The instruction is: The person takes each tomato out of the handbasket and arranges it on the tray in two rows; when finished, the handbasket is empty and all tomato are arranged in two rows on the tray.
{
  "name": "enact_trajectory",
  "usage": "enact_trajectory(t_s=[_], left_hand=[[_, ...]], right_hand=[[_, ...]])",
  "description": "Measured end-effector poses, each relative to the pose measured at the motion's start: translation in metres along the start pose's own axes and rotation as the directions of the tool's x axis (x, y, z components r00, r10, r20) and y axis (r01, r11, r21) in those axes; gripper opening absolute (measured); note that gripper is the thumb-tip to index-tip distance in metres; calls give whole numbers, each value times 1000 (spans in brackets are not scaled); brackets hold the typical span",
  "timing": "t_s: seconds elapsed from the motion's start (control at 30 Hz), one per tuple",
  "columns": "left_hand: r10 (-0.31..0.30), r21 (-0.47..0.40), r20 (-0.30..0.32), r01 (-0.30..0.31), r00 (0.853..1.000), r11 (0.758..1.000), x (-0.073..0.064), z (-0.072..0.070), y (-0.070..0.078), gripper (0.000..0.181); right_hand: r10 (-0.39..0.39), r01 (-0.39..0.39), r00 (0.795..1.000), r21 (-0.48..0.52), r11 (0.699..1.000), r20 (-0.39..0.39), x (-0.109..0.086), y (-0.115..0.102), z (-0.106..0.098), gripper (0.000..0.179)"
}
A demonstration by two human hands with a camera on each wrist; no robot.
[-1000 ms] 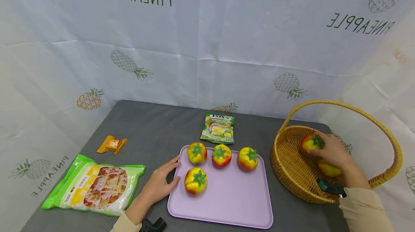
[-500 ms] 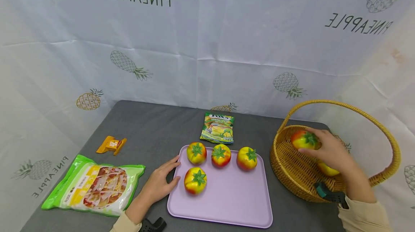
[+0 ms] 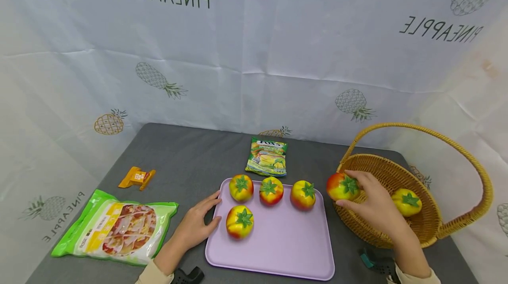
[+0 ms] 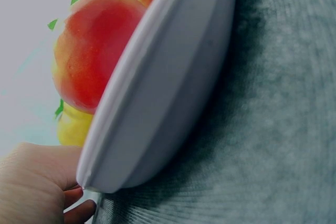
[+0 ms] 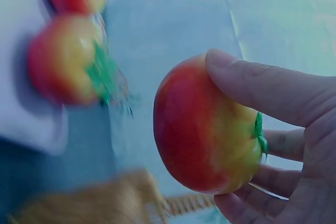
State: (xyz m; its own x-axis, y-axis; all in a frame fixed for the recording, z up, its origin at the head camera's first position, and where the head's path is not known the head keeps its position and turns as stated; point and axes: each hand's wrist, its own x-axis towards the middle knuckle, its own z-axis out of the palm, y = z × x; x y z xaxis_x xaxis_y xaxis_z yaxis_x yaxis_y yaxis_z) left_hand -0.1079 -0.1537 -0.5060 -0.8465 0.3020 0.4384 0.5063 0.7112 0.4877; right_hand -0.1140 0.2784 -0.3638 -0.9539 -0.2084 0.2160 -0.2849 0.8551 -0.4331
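Note:
My right hand [image 3: 371,200] holds a red-and-yellow persimmon [image 3: 342,186] with a green leafy top, above the left rim of the wicker basket [image 3: 357,226]. In the right wrist view the thumb and fingers pinch this persimmon [image 5: 202,129] from opposite sides. Another persimmon [image 3: 406,202] lies inside the basket. On the lilac tray [image 3: 285,248] sit several more, three in a back row and one persimmon [image 3: 240,222] at the front left. My left hand [image 3: 196,222] rests at the tray's left edge, its fingers and thumb touching the rim.
A green-edged food bag [image 3: 123,231] lies left of the left hand, with a small orange packet [image 3: 136,178] behind it. Behind the tray lies a green candy bag [image 3: 267,157]. The basket's tall handle [image 3: 456,143] arches over it. A pineapple-print cloth [image 3: 246,54] hangs behind the table.
My right hand has lifted the persimmon out of the basket and moved left with it toward the tray, uncovering the persimmon left inside. The left hand has stayed at the tray's edge.

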Motion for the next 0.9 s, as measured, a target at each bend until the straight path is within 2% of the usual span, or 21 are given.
enact_trajectory(t_s=[0.17,0.33,0.5,0.7,0.9], left_hand=[[-25,-21,25,25,999,999,0,-2,1,44],[-29,-18,33,30,999,999,0,-2,2,44],[-36,-21,37,37,999,999,0,-2,2,44],[-39,-24,38,40,999,999,0,-2,3,44],[-33,-32,29,34,999,999,0,-1,2,44]], right_hand=[[-40,41,999,39,998,-29,-10,-16,31,73],[-16,16,1000,98,995,6,-16,-32,55,71],[-40,38,999,119,992,17,-20,-42,77,71],[-99,93,994,133,987,37,-24,-55,102,72],[-189,176,978,135,975,85,-26,-67,119,70]])
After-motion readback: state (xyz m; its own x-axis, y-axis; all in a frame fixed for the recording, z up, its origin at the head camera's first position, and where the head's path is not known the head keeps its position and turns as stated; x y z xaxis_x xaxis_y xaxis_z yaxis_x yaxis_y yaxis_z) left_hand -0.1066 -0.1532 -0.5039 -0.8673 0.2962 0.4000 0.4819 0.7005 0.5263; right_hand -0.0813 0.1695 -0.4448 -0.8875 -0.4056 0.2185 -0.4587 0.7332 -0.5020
